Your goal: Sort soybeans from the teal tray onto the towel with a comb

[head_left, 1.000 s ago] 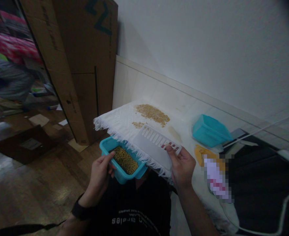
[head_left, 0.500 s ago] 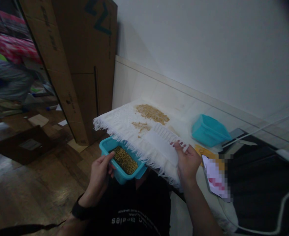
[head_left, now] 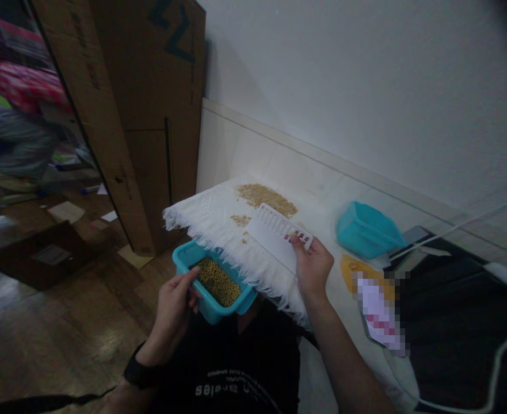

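Note:
My left hand [head_left: 174, 302] grips the rim of a teal plastic bin [head_left: 209, 309], thumb over the edge. Round yellowish beans [head_left: 219, 282] lie in the bin, which is held just below the table's near edge. In my right hand [head_left: 314, 269] is a thin white slotted plastic plate [head_left: 269, 234], pinched at its right end. The plate is over the white fringed cloth [head_left: 205, 213], its far edge near a spread of beans [head_left: 270, 198]. A small scatter of beans [head_left: 239, 220] lies left of the plate.
A second teal bin [head_left: 361, 230] stands on the right by the wall. Nearer are a yellow packet [head_left: 350, 270], a phone [head_left: 380, 322] and a white cable [head_left: 499, 356]. A tall cardboard box [head_left: 149, 144] stands on the left; a person in red [head_left: 24, 86] is beyond it.
My right hand has moved the slotted plate left and slightly away from me, towards the beans. The small scatter shows less beside the plate. My left hand and the bin have barely moved.

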`<state>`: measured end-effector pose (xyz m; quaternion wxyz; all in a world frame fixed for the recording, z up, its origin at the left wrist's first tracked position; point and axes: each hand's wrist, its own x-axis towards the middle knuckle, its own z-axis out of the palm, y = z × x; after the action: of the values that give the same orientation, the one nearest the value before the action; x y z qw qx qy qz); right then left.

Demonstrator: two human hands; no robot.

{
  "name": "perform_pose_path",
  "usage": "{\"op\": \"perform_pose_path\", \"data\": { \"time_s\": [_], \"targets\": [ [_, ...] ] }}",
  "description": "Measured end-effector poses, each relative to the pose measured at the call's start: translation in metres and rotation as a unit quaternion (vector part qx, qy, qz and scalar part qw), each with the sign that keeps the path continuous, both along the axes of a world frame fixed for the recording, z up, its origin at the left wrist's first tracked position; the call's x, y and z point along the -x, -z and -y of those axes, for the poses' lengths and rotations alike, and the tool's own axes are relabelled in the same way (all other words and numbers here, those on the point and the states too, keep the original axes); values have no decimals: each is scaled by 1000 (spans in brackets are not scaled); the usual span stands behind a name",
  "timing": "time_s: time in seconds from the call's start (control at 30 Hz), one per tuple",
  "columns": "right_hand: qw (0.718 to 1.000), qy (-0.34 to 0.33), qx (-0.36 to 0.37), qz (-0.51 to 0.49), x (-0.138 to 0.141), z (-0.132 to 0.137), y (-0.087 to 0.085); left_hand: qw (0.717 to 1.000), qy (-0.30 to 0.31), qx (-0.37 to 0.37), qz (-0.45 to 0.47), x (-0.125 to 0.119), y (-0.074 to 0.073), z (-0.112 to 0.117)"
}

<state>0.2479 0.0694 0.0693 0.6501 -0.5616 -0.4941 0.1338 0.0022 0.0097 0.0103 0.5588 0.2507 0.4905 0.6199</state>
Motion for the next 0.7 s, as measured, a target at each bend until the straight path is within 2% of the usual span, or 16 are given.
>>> {"op": "perform_pose_path", "data": {
  "time_s": [0.37, 0.6, 0.7],
  "targets": [
    [999, -48, 12, -7, 4, 1, -2, 1000, -11, -8, 0, 2, 3, -1],
    [999, -36, 9, -8, 5, -1, -2, 1000, -5, -6, -7, 1, 0, 0],
    [998, -53, 13, -29, 7, -3, 0, 1000, -1, -3, -1, 2, 2, -1]
  ]
}}
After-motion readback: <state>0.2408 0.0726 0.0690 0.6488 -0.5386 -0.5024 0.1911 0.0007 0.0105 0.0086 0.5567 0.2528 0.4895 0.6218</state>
